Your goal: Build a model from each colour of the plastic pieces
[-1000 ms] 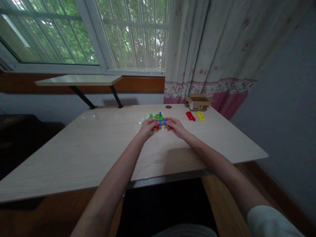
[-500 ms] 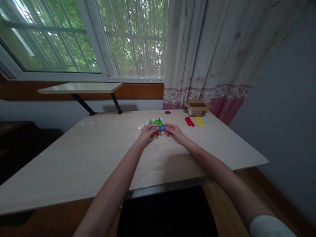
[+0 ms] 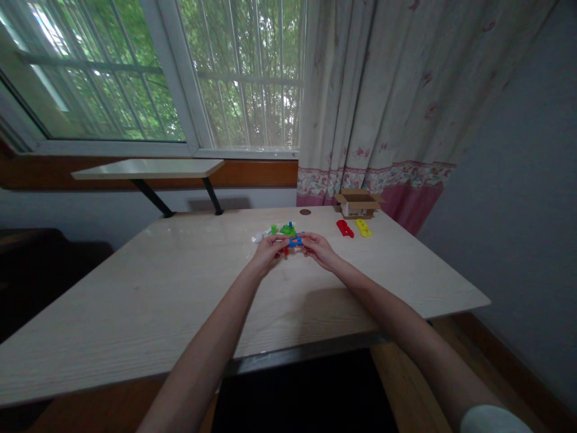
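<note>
A small blue plastic piece point(image 3: 296, 242) with an orange spot in it is gripped between both hands, over the middle of the table. My left hand point(image 3: 269, 252) has its thumb and fingers closed on its left end. At its right end my right hand point(image 3: 319, 248) pinches it in the same way. Just beyond the hands lie green plastic parts point(image 3: 287, 230) with a blue bit on top, a small green piece point(image 3: 273, 230) and white crumpled-looking material point(image 3: 259, 237). Some red bits point(image 3: 285, 252) show below the blue piece, partly hidden by my fingers.
A red plastic piece point(image 3: 345, 228) and a yellow one point(image 3: 363, 228) lie at the back right, before an open cardboard box point(image 3: 358, 204). A raised shelf point(image 3: 153, 169) on black legs stands at the back left. The curtain point(image 3: 351, 120) hangs behind the table.
The whole view has tilted up slightly, so everything sits a little lower. Both hands keep their hold on the blue piece, with hardly any other movement.
</note>
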Motion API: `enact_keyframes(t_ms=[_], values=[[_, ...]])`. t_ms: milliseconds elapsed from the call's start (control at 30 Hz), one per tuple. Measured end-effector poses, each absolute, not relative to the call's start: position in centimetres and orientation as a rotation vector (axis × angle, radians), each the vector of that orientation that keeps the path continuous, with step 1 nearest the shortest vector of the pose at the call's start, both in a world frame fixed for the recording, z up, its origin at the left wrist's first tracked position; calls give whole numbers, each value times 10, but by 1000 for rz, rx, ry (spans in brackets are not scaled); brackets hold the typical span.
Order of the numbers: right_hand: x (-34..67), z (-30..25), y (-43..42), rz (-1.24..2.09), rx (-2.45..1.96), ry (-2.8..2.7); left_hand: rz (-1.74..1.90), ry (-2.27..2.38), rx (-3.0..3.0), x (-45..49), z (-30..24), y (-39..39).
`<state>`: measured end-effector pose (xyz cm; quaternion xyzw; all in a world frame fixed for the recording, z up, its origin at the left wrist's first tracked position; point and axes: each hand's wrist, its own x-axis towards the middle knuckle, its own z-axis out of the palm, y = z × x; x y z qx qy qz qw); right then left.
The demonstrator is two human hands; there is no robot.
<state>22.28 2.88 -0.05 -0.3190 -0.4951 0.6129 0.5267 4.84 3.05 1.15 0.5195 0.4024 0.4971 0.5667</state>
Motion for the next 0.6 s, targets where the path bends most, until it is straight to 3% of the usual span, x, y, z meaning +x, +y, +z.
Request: enact_keyframes(t_ms=[600], values=[[222,-2,29,1475,-737,-1165,1159,914,1186,49,15,28]])
